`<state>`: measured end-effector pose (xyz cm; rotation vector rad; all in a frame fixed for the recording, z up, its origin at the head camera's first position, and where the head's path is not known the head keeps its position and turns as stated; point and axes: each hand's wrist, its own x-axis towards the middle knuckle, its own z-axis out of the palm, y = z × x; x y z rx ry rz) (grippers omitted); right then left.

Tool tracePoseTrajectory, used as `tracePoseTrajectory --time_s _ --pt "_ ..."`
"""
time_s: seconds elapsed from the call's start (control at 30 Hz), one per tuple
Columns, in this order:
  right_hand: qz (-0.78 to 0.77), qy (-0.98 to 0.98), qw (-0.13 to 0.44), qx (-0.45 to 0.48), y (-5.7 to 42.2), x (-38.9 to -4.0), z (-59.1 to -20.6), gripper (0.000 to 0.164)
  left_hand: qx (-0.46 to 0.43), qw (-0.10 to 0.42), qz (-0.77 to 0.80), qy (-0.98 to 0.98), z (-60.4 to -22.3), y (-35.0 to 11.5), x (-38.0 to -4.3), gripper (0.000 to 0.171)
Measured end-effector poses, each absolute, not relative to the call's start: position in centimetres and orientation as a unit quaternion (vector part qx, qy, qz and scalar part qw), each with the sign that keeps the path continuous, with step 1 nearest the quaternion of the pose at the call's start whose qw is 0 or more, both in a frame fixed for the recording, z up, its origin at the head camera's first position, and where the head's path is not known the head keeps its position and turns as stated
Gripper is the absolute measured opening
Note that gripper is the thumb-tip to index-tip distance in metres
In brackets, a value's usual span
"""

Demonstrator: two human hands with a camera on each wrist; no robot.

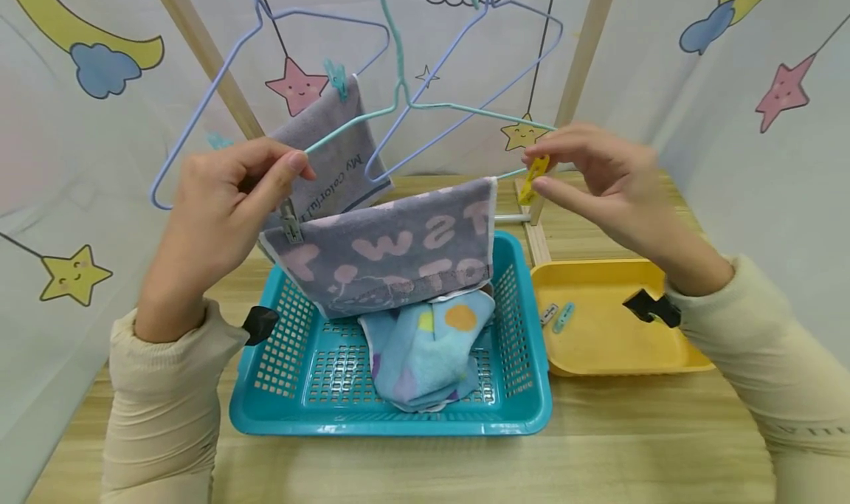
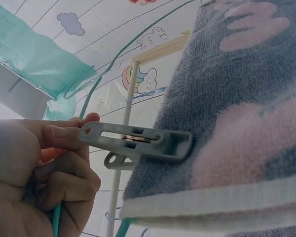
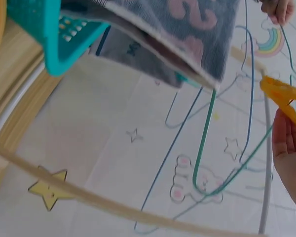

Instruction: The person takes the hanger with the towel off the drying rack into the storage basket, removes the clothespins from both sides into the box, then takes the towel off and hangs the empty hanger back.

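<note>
A mint-green hanger [image 1: 352,125] carries a grey towel [image 1: 398,257] with pink lettering, folded over its lower bar. My left hand [image 1: 212,209] grips the hanger near its left end, fingers curled round the wire. Just beside those fingers, a grey clothespin [image 2: 158,143] clamps the towel's left edge. Between thumb and fingers my right hand [image 1: 614,183] pinches a yellow clothespin [image 1: 535,179], close to the hanger's right end. In the right wrist view, the yellow clothespin [image 3: 281,94] is apart from the towel, and part of the hand lies outside the picture.
Behind hang two blue-purple hangers [image 1: 212,91], one bearing another grey towel [image 1: 325,142] with a teal clothespin [image 1: 337,80]. A teal basket [image 1: 392,424] below contains a blue patterned towel [image 1: 425,356]. At right, a yellow tray [image 1: 617,327] holds two clothespins.
</note>
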<state>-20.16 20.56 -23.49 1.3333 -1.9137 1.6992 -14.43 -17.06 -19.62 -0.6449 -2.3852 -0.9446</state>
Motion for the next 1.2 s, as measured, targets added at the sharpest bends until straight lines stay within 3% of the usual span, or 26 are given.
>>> tracePoseTrajectory --time_s 0.27,0.5,0.77,1.2 --pt "0.599 -0.644 0.112 0.461 23.9 -20.4 -24.3 0.027 -0.240 0.246 -0.345 -0.874 -19.5 -16.9 -14.4 0.021" --pt "0.578 -0.668 0.125 0.451 23.8 -20.4 -24.6 0.022 -0.242 0.245 -0.341 -0.875 -19.6 -16.9 -14.4 0.020" --pt "0.474 -0.713 0.113 0.503 19.9 -20.6 -23.7 0.031 -0.242 0.245 -0.342 -0.874 -19.8 -16.9 -14.4 0.020" --pt "0.396 -0.711 0.127 0.567 11.2 -20.1 -23.4 0.020 -0.242 0.250 -0.343 -0.873 -19.9 -16.8 -14.3 0.019"
